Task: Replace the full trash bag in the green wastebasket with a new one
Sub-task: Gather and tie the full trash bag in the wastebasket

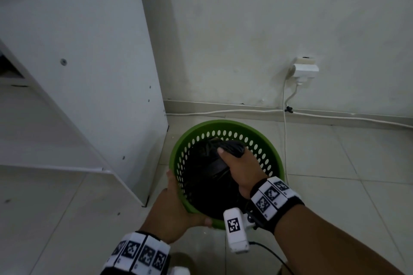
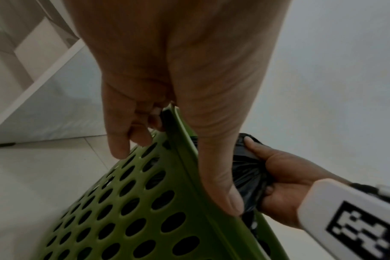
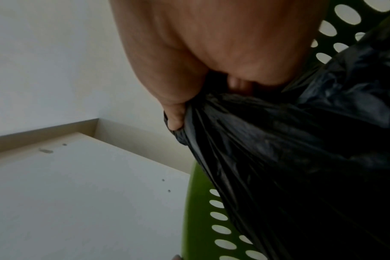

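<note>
A green perforated wastebasket [image 1: 263,140] stands on the tiled floor beside a white cabinet, with a full black trash bag [image 1: 205,174] inside it. My right hand [image 1: 239,163] grips the gathered neck of the bag above the basket's opening. In the right wrist view the black bag [image 3: 301,149] hangs bunched from my fist, with the basket's wall [image 3: 198,219] behind it. My left hand [image 1: 176,205] holds the basket's near-left rim, thumb over the edge and fingers outside the wall. In the left wrist view the thumb lies along the wastebasket's rim [image 2: 189,158], and my right hand [image 2: 278,176] squeezes the bag [image 2: 247,176].
A tall white cabinet [image 1: 89,62] stands close on the basket's left. A wall runs behind, with a white socket adapter [image 1: 305,69] and a cable [image 1: 285,140] dropping to the floor just right of the basket. Tiled floor [image 1: 346,174] stretches to the right.
</note>
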A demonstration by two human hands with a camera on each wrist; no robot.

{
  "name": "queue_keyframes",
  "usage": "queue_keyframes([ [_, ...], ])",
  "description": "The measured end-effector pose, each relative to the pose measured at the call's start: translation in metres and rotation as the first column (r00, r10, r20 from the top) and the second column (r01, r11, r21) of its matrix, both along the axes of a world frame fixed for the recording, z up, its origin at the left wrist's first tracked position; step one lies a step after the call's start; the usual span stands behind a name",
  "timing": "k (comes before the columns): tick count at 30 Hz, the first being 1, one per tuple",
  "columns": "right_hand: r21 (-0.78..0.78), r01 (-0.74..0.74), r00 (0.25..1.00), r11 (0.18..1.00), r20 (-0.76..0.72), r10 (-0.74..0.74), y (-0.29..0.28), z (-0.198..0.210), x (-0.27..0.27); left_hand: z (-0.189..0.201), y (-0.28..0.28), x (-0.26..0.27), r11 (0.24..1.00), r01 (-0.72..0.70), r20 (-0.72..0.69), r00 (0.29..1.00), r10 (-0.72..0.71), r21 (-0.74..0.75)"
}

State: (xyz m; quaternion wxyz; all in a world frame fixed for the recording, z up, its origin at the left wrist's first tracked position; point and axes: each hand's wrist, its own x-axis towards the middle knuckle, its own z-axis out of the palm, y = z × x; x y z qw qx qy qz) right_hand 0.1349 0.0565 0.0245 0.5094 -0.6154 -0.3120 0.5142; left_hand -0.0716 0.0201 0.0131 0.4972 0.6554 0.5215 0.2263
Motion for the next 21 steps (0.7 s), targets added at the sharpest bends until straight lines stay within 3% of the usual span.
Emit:
queue_keyframes([
  [9, 0.145, 0.120, 0.959, 0.982, -0.273, -0.076, -0.009, 0.061, 0.002, 0.002, 0.010, 0.010, 0.999, 0.011, -0.217, 0.976, -0.018, -0.035],
  [16, 0.273, 0.158, 0.947, 0.949, -0.315, -0.067, -0.022, 0.101, 0.026, -0.002, 0.010, 0.028, 0.998, -0.038, -0.357, 0.934, 0.017, -0.053],
  [21, 0.327, 0.218, 0.884, 0.920, -0.466, -0.043, -0.025, 0.131, 0.032, -0.004, 0.012, 0.028, 0.999, -0.049, -0.355, 0.933, 0.047, 0.005],
])
